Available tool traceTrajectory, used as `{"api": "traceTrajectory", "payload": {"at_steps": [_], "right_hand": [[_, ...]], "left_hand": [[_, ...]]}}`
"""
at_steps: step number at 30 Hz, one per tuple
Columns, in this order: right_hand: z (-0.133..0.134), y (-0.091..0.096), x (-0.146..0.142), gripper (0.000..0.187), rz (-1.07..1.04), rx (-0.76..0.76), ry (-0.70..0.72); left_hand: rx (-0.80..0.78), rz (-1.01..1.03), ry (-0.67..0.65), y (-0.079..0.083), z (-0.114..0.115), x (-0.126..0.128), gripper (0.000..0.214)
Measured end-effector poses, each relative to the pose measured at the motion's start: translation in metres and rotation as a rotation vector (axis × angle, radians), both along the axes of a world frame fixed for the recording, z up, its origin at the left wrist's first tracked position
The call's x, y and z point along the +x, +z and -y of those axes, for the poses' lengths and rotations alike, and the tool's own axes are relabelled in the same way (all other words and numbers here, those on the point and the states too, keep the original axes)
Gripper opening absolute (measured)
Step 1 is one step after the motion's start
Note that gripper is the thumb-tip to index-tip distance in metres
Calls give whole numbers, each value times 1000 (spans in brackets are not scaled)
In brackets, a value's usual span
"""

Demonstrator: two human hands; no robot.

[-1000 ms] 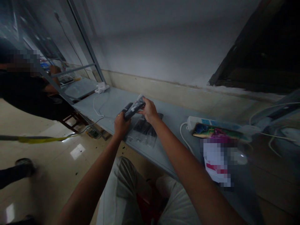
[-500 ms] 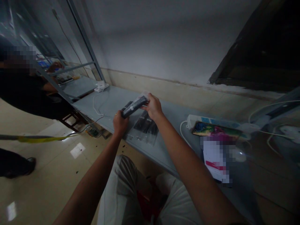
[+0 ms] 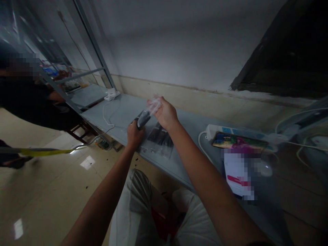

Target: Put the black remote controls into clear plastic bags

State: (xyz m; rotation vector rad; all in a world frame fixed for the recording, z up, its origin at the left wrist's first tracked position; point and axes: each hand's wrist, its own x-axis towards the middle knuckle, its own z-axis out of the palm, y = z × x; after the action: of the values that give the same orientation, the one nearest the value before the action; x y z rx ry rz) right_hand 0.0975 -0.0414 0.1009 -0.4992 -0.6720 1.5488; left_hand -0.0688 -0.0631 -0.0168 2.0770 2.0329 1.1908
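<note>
My left hand (image 3: 135, 136) is closed around the lower end of a dark, slim item in a clear plastic bag (image 3: 144, 118), lifted above the grey bench. What the item is, I cannot make out. At its upper end my right hand (image 3: 166, 113) has the loose, see-through end of the bag across its fingers, thumb on top; the film is blurred there. Just beneath my hands, several dark items in clear bags (image 3: 160, 138) lie side by side on the bench, partly hidden by my right hand and forearm.
The narrow grey bench (image 3: 123, 102) runs along the wall. A power strip (image 3: 214, 131), a phone (image 3: 235, 140) and a white printed box (image 3: 237, 174) are at the right. A white adapter (image 3: 112, 94) with its cable lies left. A person in dark clothes (image 3: 28, 102) sits beyond the metal frame.
My right hand has shifted slightly up and its fingers have spread along the bag's loose end. The bagged item has tilted more upright in my left hand.
</note>
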Motion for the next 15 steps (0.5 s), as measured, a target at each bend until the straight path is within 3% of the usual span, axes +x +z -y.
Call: {"api": "traceTrajectory", "payload": {"at_steps": [6,15], "right_hand": [[-4,-5,6,30,-110,-65,-103],[-15,-10,36,40,-96,-159,-264]], "left_hand": [[-16,118,35,3,2,-1,37],[-29,12,15,1,2,-1,32]]}}
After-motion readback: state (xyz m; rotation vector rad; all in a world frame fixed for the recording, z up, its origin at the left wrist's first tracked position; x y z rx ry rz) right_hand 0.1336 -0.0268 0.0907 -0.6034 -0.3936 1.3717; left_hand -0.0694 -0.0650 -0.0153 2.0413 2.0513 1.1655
